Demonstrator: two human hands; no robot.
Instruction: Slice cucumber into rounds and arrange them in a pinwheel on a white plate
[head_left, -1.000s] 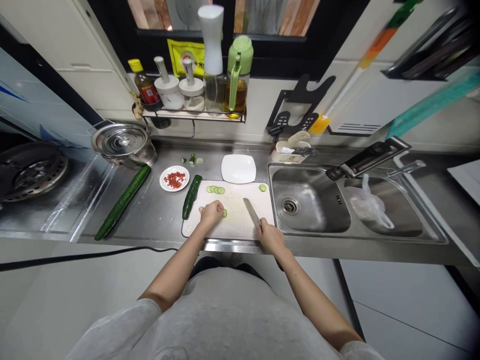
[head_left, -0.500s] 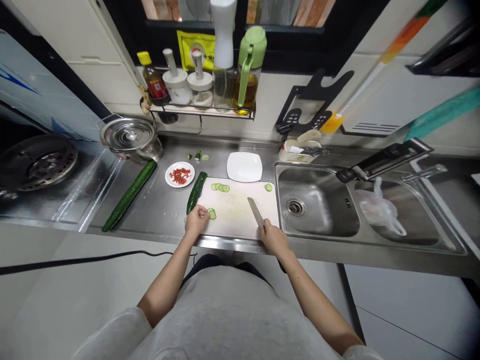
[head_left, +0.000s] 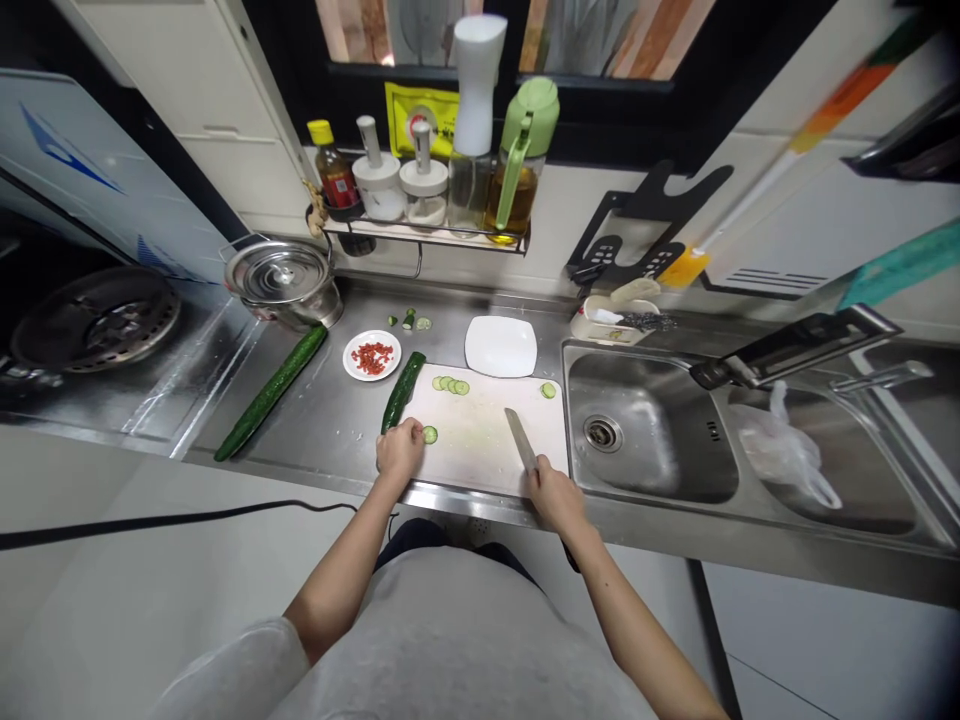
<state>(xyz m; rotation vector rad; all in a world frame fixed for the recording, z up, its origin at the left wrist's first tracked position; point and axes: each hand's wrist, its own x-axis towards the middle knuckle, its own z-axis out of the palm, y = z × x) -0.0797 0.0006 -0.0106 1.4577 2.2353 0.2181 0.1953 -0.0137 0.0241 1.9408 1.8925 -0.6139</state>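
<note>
here, right hand (head_left: 556, 495) grips knife (head_left: 519, 438); left (head_left: 400, 452) maybe touches slice (head_left: 430, 435)

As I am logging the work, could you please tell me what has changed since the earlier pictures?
The left hand has moved leftward across the cutting board, the cucumber slice by its fingers shifting too. The right hand stays on the knife; the row of slices stayed put.

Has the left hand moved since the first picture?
Yes. Against the fixed sink, the left hand has moved left, toward the left edge of the cutting board.
</note>
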